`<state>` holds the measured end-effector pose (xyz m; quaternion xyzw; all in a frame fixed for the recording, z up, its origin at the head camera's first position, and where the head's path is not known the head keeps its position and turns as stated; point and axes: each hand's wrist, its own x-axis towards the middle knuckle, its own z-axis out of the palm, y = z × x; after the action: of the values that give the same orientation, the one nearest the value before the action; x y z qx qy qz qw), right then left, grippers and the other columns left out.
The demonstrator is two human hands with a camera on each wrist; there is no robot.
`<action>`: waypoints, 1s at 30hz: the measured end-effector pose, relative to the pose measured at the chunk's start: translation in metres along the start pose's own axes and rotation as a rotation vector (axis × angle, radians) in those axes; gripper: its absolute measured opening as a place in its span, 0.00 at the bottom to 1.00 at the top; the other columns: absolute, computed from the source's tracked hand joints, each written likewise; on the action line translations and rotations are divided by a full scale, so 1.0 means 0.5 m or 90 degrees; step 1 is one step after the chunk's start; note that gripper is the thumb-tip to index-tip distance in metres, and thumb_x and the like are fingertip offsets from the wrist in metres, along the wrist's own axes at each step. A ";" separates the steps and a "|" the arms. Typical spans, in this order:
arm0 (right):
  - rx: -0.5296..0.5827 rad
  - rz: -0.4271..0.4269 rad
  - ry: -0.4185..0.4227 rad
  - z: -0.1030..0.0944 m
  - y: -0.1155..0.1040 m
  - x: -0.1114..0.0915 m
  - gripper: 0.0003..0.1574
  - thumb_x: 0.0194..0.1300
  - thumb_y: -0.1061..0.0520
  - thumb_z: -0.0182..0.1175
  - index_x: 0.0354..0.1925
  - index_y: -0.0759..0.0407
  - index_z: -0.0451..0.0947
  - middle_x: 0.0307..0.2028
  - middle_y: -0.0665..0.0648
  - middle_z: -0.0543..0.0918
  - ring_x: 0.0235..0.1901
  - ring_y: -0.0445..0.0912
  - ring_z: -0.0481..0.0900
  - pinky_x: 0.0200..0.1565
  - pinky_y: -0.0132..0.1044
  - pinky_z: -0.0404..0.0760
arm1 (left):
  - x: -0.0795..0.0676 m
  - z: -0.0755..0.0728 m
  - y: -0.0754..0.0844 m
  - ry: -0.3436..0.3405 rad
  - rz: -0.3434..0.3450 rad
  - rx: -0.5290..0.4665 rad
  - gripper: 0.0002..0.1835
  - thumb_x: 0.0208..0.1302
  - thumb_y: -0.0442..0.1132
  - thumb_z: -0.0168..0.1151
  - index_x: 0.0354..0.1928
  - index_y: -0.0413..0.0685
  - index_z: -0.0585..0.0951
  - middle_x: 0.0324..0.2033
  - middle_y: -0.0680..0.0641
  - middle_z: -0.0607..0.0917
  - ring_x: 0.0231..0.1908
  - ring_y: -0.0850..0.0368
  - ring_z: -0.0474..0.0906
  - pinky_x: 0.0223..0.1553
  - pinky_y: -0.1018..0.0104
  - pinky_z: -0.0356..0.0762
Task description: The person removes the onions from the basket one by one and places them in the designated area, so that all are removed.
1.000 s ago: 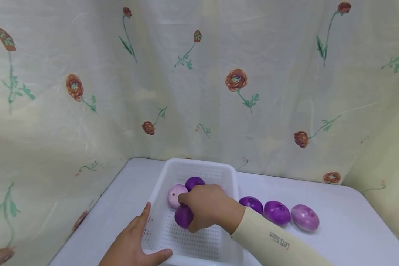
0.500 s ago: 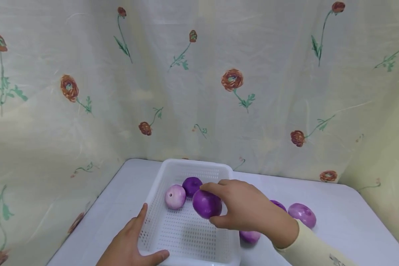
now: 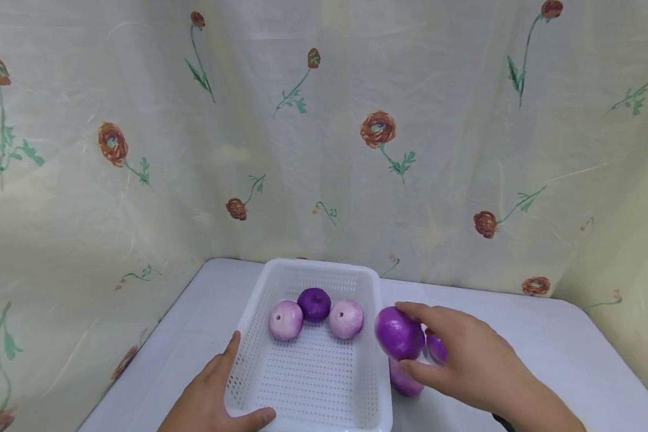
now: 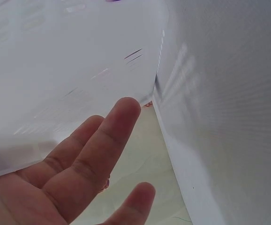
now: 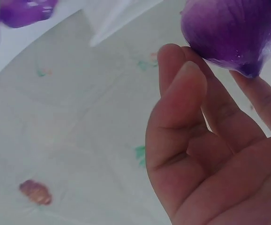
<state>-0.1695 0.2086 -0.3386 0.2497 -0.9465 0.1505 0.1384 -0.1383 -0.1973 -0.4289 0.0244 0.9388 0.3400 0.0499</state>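
A glossy purple onion is pinched between the thumb and fingers of my right hand, just outside the basket's right wall. In the right wrist view the onion's pointed end faces the palm. My left hand rests at the near left corner of a white perforated plastic basket, its fingers along the outer wall and its thumb over the near rim. Straight fingers show in the left wrist view. Inside the basket sit a dark purple onion and two pale onions, one left and one right.
Beside the basket's right wall lies a pinkish-purple onion on the white table. Another purple onion shows partly behind my right hand. A flowered curtain closes off the back and sides.
My right hand has carried the purple onion up out of the basket and rightward past its wall, uncovering the pale onion on the right. The left hand has stayed at the basket's corner.
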 end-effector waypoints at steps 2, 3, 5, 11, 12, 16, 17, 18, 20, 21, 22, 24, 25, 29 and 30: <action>-0.003 0.014 0.018 0.000 0.018 -0.025 0.47 0.55 0.26 0.76 0.69 0.36 0.77 0.56 0.34 0.82 0.46 0.33 0.81 0.48 0.40 0.87 | 0.000 0.001 0.001 0.001 0.005 0.000 0.76 0.44 0.80 0.74 0.87 0.53 0.46 0.75 0.37 0.68 0.64 0.38 0.75 0.60 0.31 0.76; -0.001 0.017 0.026 0.002 0.027 -0.037 0.47 0.54 0.26 0.77 0.68 0.36 0.77 0.55 0.33 0.83 0.45 0.33 0.82 0.48 0.40 0.87 | 0.000 0.002 0.001 0.003 0.009 0.001 0.76 0.44 0.80 0.74 0.87 0.53 0.46 0.75 0.37 0.68 0.65 0.38 0.75 0.61 0.31 0.75; -0.004 0.033 0.026 0.006 0.046 -0.059 0.47 0.54 0.25 0.76 0.67 0.36 0.77 0.53 0.33 0.83 0.44 0.33 0.81 0.46 0.40 0.87 | 0.001 0.002 0.002 0.008 0.015 0.005 0.76 0.44 0.80 0.74 0.87 0.53 0.46 0.75 0.36 0.67 0.65 0.37 0.74 0.61 0.31 0.75; -0.011 0.119 -0.001 0.034 0.111 -0.113 0.51 0.51 0.21 0.75 0.68 0.38 0.78 0.43 0.36 0.82 0.41 0.38 0.81 0.39 0.42 0.86 | 0.001 0.000 0.004 0.019 0.023 0.022 0.77 0.44 0.81 0.73 0.86 0.52 0.46 0.75 0.35 0.68 0.67 0.34 0.73 0.63 0.32 0.74; -0.005 0.143 -0.015 0.040 0.121 -0.119 0.52 0.50 0.22 0.76 0.68 0.39 0.78 0.43 0.37 0.83 0.41 0.40 0.81 0.38 0.42 0.85 | 0.001 -0.001 0.004 0.017 0.020 0.021 0.76 0.44 0.81 0.73 0.86 0.52 0.46 0.75 0.35 0.68 0.67 0.34 0.73 0.62 0.31 0.74; 0.031 0.257 -0.107 0.056 0.154 -0.141 0.55 0.48 0.22 0.76 0.69 0.43 0.77 0.46 0.46 0.86 0.43 0.46 0.82 0.38 0.46 0.87 | 0.002 0.001 0.004 0.005 0.013 0.004 0.76 0.45 0.79 0.74 0.86 0.51 0.46 0.75 0.34 0.67 0.68 0.32 0.71 0.62 0.30 0.73; 0.038 0.280 -0.122 0.059 0.159 -0.145 0.56 0.48 0.21 0.76 0.69 0.42 0.76 0.47 0.47 0.86 0.44 0.47 0.82 0.39 0.48 0.88 | 0.002 0.003 0.004 0.002 0.013 0.000 0.76 0.45 0.79 0.75 0.86 0.51 0.46 0.75 0.34 0.67 0.68 0.32 0.72 0.62 0.30 0.73; 0.041 0.287 -0.123 0.062 0.165 -0.150 0.57 0.48 0.22 0.77 0.70 0.43 0.76 0.48 0.49 0.86 0.45 0.47 0.82 0.39 0.49 0.88 | 0.002 0.004 0.003 -0.001 0.013 -0.005 0.76 0.45 0.78 0.75 0.86 0.51 0.45 0.75 0.34 0.67 0.68 0.32 0.71 0.62 0.29 0.73; 0.037 0.273 -0.092 0.067 0.176 -0.160 0.56 0.48 0.23 0.77 0.70 0.44 0.76 0.47 0.49 0.87 0.44 0.48 0.83 0.38 0.49 0.87 | 0.001 0.006 0.002 -0.002 0.015 -0.006 0.76 0.46 0.78 0.75 0.86 0.51 0.45 0.75 0.34 0.68 0.67 0.32 0.72 0.61 0.30 0.74; 0.029 0.259 -0.068 0.070 0.180 -0.165 0.56 0.48 0.23 0.78 0.69 0.44 0.77 0.46 0.48 0.87 0.43 0.47 0.83 0.38 0.48 0.86 | 0.001 0.007 0.002 -0.001 0.019 -0.006 0.75 0.46 0.78 0.75 0.86 0.51 0.45 0.74 0.34 0.68 0.67 0.33 0.73 0.61 0.30 0.74; 0.021 0.246 -0.047 0.072 0.183 -0.169 0.55 0.48 0.23 0.78 0.69 0.43 0.77 0.45 0.47 0.87 0.42 0.46 0.83 0.37 0.46 0.86 | 0.000 0.008 0.002 0.000 0.022 -0.006 0.75 0.46 0.77 0.75 0.86 0.51 0.45 0.74 0.34 0.69 0.66 0.33 0.73 0.61 0.30 0.74; 0.003 0.210 -0.001 0.078 0.190 -0.178 0.54 0.48 0.25 0.79 0.68 0.44 0.77 0.41 0.45 0.86 0.39 0.45 0.83 0.34 0.44 0.82 | -0.001 0.008 0.000 0.002 0.029 -0.004 0.75 0.47 0.77 0.75 0.86 0.51 0.46 0.73 0.34 0.69 0.66 0.33 0.73 0.60 0.31 0.75; -0.001 0.203 0.011 0.081 0.191 -0.181 0.54 0.48 0.25 0.80 0.68 0.44 0.78 0.41 0.44 0.86 0.39 0.44 0.83 0.34 0.44 0.82 | -0.001 0.008 -0.001 0.005 0.033 -0.001 0.75 0.47 0.77 0.75 0.86 0.50 0.46 0.73 0.34 0.69 0.66 0.34 0.73 0.60 0.31 0.75; -0.010 0.195 0.019 0.096 0.192 -0.183 0.54 0.47 0.27 0.81 0.67 0.46 0.79 0.42 0.43 0.87 0.40 0.44 0.84 0.37 0.48 0.84 | -0.001 0.004 -0.006 0.014 0.044 0.012 0.74 0.47 0.77 0.75 0.86 0.50 0.46 0.73 0.33 0.69 0.67 0.32 0.72 0.61 0.31 0.75; -0.012 0.206 0.009 0.100 0.190 -0.180 0.54 0.46 0.27 0.81 0.66 0.46 0.79 0.43 0.44 0.87 0.41 0.45 0.84 0.39 0.50 0.86 | -0.001 0.003 -0.006 0.014 0.043 0.014 0.75 0.47 0.77 0.75 0.86 0.51 0.46 0.73 0.33 0.69 0.67 0.32 0.72 0.61 0.31 0.75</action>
<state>-0.1522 0.3086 -0.4353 0.0914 -0.9747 0.1638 0.1216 -0.1375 -0.1987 -0.4321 0.0524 0.9416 0.3315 0.0278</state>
